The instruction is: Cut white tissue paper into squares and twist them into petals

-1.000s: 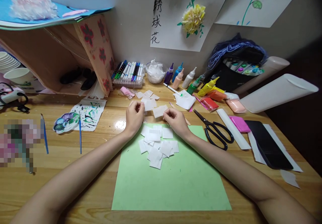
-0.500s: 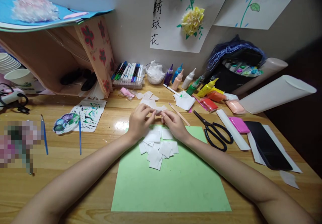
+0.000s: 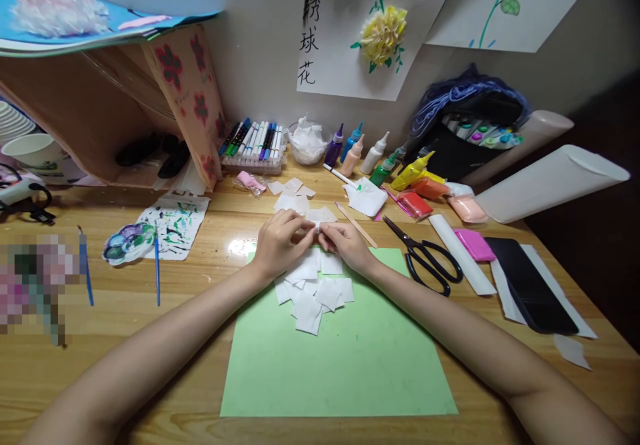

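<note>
My left hand (image 3: 280, 242) and my right hand (image 3: 347, 245) meet above the far edge of a green sheet of paper (image 3: 340, 372). Between their pinched fingertips is a small piece of white tissue paper (image 3: 317, 228), mostly hidden by the fingers. Several white paper squares (image 3: 310, 298) lie overlapping on the green sheet, just below the hands. More white squares (image 3: 291, 200) rest on the wood beyond my fingers. A thin wooden stick (image 3: 356, 225) lies beside my right hand.
Black-handled scissors (image 3: 423, 256) and a phone (image 3: 533, 285) lie to the right. Glue bottles (image 3: 354, 157), a marker set (image 3: 255, 145) and a bowl of white tissue (image 3: 309, 142) stand at the back. Paintbrushes (image 3: 157, 265) and a paint palette (image 3: 127, 244) are at the left.
My fingertips have drawn closer together, and the white tissue piece between them now shows as a smaller, gathered bit. The view has shifted slightly.
</note>
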`<action>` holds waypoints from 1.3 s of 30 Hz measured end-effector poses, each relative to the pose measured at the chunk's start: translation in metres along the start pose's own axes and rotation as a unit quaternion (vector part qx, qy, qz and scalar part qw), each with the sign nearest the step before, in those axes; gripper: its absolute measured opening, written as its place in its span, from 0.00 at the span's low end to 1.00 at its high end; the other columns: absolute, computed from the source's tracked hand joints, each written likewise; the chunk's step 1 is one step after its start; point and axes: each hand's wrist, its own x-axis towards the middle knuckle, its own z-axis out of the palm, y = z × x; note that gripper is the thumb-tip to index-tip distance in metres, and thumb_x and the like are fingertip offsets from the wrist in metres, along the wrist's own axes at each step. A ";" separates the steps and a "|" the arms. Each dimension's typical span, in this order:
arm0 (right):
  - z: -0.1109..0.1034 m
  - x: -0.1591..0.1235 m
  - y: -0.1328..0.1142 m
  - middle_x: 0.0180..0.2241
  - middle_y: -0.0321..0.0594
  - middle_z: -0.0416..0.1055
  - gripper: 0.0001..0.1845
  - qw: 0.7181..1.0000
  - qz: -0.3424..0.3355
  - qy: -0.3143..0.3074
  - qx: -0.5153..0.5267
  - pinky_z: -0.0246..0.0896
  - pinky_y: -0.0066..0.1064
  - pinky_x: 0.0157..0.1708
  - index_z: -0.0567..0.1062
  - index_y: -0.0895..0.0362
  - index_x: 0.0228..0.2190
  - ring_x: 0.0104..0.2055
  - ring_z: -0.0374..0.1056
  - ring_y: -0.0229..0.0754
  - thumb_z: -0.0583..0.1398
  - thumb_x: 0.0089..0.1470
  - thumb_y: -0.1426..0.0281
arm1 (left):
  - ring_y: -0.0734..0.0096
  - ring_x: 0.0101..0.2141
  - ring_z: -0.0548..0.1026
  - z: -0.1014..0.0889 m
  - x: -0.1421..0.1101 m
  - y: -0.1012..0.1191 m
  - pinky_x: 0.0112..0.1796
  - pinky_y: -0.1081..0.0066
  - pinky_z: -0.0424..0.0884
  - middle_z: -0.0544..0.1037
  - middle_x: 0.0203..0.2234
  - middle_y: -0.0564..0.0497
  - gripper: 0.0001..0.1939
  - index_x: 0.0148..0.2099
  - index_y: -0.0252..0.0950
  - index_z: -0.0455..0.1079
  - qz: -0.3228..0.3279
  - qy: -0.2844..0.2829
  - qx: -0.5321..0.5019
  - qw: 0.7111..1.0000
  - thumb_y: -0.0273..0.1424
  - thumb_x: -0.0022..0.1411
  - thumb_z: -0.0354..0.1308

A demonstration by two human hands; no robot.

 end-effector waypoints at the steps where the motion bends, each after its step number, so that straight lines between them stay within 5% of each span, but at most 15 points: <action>1: 0.000 0.000 -0.001 0.16 0.32 0.56 0.26 1.000 -0.002 -0.002 -0.006 0.44 0.28 0.21 0.63 0.57 0.14 0.19 0.50 0.33 0.51 0.57 0.55 | 0.71 0.30 0.70 0.000 0.000 0.000 0.32 0.69 0.65 0.74 0.26 0.50 0.06 0.33 0.36 0.72 -0.001 0.006 0.001 1.000 0.32 0.58 0.56; 15: 0.001 0.000 -0.003 0.15 0.29 0.49 0.23 1.000 0.007 -0.008 0.006 0.40 0.28 0.21 0.59 0.56 0.15 0.19 0.45 0.33 0.54 0.55 0.56 | 0.72 0.28 0.68 0.001 0.000 -0.002 0.31 0.70 0.63 0.72 0.23 0.52 0.06 0.27 0.36 0.68 -0.006 0.008 0.006 1.000 0.30 0.56 0.58; 23: -0.001 0.000 -0.005 0.19 0.32 0.59 0.17 0.999 -0.008 -0.028 -0.014 0.47 0.28 0.25 0.73 0.58 0.23 0.23 0.53 0.34 0.55 0.55 0.61 | 0.72 0.27 0.67 0.000 0.002 -0.002 0.29 0.70 0.62 0.71 0.22 0.52 0.08 0.25 0.36 0.67 -0.018 0.005 -0.014 1.000 0.30 0.56 0.57; 39: 0.001 0.002 -0.004 0.16 0.32 0.59 0.15 0.999 0.008 0.028 -0.031 0.47 0.26 0.21 0.78 0.62 0.29 0.21 0.53 0.32 0.57 0.52 0.63 | 0.72 0.28 0.69 0.000 0.002 -0.002 0.31 0.70 0.64 0.73 0.24 0.51 0.06 0.31 0.35 0.73 -0.017 0.006 -0.027 0.999 0.31 0.57 0.57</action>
